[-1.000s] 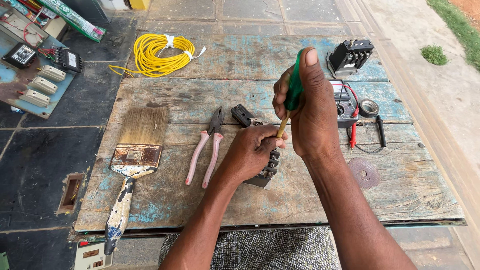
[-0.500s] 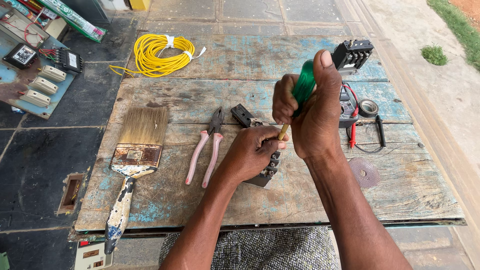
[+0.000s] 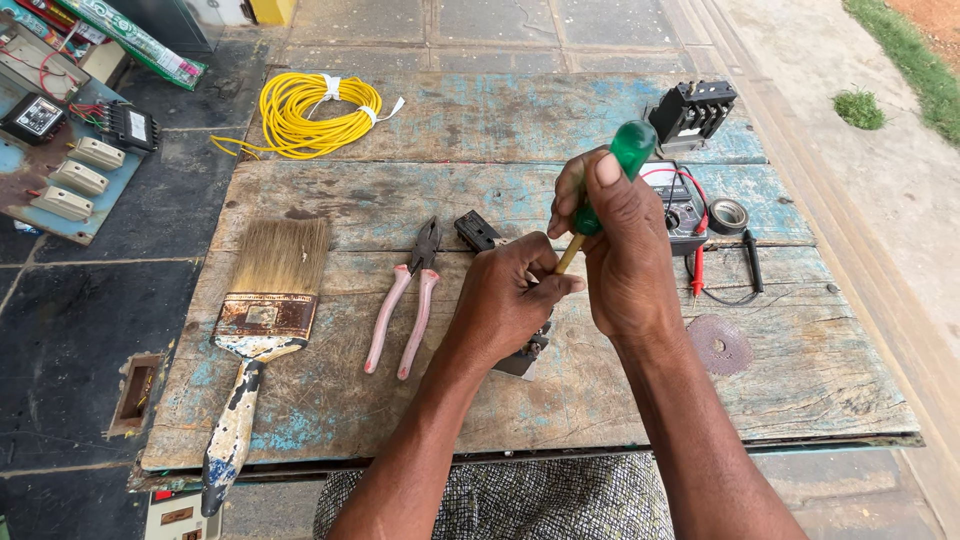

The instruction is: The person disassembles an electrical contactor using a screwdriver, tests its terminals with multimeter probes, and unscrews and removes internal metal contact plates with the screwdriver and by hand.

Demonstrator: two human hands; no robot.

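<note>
Head view: one camera looks down on a worn wooden board point(image 3: 330, 400) with flaking blue paint.
Right hand: the right hand point(image 3: 630, 255) is closed around a screwdriver point(image 3: 610, 180), fingers together on its green handle, thumb up along the side.
Screwdriver: it stands tilted, the round green top up and away, the pale shaft going down toward the left hand.
Left hand: the left hand point(image 3: 510, 295) lies over a small dark electrical part point(image 3: 530, 355), fingers curled and pressed on it; thumb and forefinger meet at the lower shaft of the screwdriver.
Electrical part: it sits on the board near the middle, mostly hidden under the left hand, only its lower edge shows.
Pliers: pliers point(image 3: 405, 300) with pink handles lie just left of the left hand.
Paintbrush: a wide, dirty paintbrush point(image 3: 262, 310) lies further left, its handle over the board's near edge.
Cable: a coil of yellow cable point(image 3: 310, 110) rests at the far left end.
Meter: a multimeter point(image 3: 680, 200) with red and black probes lies behind the right hand, a roll of tape point(image 3: 727, 215) beside it.
Far right: a black contactor block point(image 3: 692, 112) stands at the far edge.
</note>
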